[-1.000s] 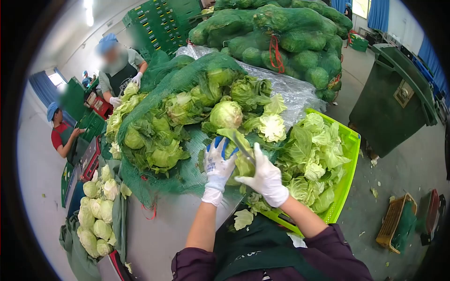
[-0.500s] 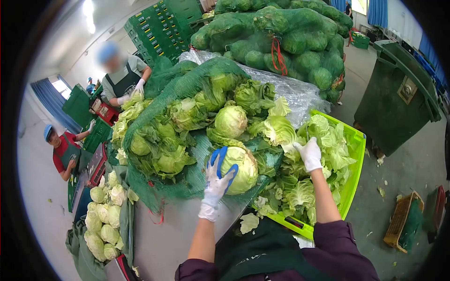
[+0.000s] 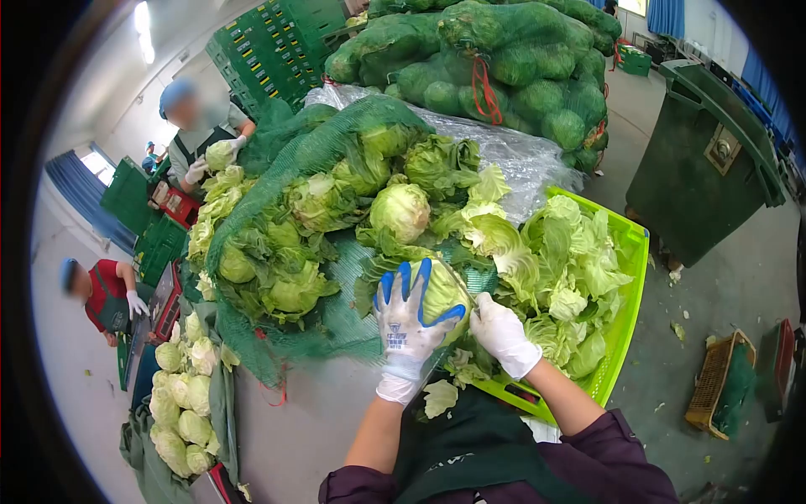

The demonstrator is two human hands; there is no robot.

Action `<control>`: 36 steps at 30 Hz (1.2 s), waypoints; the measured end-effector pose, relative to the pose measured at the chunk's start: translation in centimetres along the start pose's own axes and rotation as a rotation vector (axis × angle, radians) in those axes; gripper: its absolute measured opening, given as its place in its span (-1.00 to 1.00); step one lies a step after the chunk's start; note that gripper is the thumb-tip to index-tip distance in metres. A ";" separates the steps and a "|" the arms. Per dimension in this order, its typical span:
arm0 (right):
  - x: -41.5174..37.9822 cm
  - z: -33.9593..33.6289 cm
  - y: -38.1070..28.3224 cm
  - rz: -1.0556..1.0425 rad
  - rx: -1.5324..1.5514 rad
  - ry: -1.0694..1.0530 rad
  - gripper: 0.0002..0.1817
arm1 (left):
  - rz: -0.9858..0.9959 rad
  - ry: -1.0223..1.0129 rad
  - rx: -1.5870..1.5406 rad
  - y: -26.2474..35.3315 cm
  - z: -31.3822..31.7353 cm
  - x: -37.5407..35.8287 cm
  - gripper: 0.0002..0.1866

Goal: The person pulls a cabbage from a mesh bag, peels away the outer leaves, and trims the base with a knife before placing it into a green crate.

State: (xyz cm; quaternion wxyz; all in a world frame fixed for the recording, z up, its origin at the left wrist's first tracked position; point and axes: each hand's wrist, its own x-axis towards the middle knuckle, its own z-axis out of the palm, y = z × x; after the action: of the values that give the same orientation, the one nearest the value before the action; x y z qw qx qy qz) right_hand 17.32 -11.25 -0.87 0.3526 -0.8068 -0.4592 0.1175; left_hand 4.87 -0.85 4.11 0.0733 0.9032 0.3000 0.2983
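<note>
A pale green cabbage (image 3: 445, 296) rests at the front of the green net, close before me. My left hand (image 3: 410, 323), in a white glove with blue-coated fingers, lies over its left side, fingers spread round it and thumb along its front. At the cabbage's right edge is my right hand (image 3: 504, 338), white-gloved, its fingers closed; a thin dark edge runs up along the cabbage from them, and I cannot tell what they hold. Just behind sits another cabbage (image 3: 400, 212) among loose outer leaves. A lime-green crate (image 3: 631, 290) heaped with leaves (image 3: 579, 294) stands to the right.
Netted cabbage sacks (image 3: 520, 71) are piled at the back. A dark green wheeled bin (image 3: 693, 168) and a yellow basket (image 3: 714, 391) stand on the right-hand floor. Trimmed cabbages (image 3: 180, 403) lie at left. Two co-workers (image 3: 206, 126) stand on the far left side.
My right hand has come from the leaf-filled crate to the cabbage's right edge. My left hand has turned, its back now facing me. A co-worker now holds up a cabbage.
</note>
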 end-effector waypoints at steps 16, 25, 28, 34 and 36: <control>4.0 9.0 2.9 -0.260 -0.309 0.205 -0.98 | -0.539 -0.152 -1.087 -11.1 2.0 5.0 -0.43; 3.6 6.9 4.0 -0.170 -0.157 0.011 -0.91 | -0.501 -0.094 -0.749 -7.4 2.7 4.8 -0.40; 0.6 4.7 4.6 -0.022 -0.126 -0.115 -0.83 | -0.202 -0.064 -0.056 -2.5 1.6 3.0 -0.23; 3.4 8.3 3.3 -0.006 -0.158 0.002 -0.83 | -0.493 -0.170 -0.488 -9.0 2.2 4.6 -0.22; 5.0 9.3 2.4 0.015 -0.112 0.057 -0.85 | -0.656 -0.131 -1.056 -11.4 3.0 4.8 -0.28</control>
State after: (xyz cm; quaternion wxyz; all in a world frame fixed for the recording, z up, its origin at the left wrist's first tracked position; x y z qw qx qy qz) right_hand 16.85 -3.57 -8.56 0.3189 -0.8318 -0.4487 0.0710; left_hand 4.05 11.31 0.55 0.6159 0.6223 0.3685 0.3124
